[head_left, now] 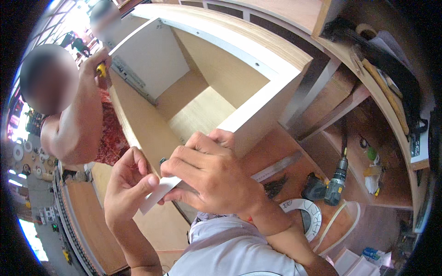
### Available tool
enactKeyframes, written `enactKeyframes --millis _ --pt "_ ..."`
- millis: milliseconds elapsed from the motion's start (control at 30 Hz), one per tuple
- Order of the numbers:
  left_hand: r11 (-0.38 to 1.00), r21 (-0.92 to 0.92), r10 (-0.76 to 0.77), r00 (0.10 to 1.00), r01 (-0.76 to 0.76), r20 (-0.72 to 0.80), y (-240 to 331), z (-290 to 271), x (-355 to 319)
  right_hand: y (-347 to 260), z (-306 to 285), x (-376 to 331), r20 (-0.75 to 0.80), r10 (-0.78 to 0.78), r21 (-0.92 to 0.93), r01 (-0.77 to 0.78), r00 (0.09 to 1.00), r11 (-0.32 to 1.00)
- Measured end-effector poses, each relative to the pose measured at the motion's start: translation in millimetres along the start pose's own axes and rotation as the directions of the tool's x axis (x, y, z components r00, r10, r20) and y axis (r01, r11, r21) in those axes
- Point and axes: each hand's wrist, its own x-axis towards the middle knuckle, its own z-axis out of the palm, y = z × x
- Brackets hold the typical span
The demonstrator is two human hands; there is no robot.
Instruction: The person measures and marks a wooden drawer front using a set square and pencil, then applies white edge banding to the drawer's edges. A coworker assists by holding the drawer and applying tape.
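The right hand pinches a thin white strip between thumb and fingers at the near corner of an open plywood cabinet carcass. The left hand has its fingers curled, thumb at the strip's loose end; whether it grips, I cannot tell.

The edging looks partly done: the carcass rim is white on its far-right side and the short side running toward the right hand, while the left panel's edge shows bare wood. The strip's free end hangs unattached. 1 co-worker's hand holds a yellow tool beside that panel.
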Motion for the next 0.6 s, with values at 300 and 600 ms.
enactKeyframes --millis 300,600 --pt "1.000 -0.026 0.016 1.000 -0.016 0.020 -6 -5 3 7 -19 0 -0.004 -0.052 -0.148 0.050 0.999 0.988" --pt "0.993 -0.110 0.052 0.998 -0.047 0.046 -19 -14 5 102 -147 13 0.074 -0.049 -0.617 0.084 0.996 0.783"
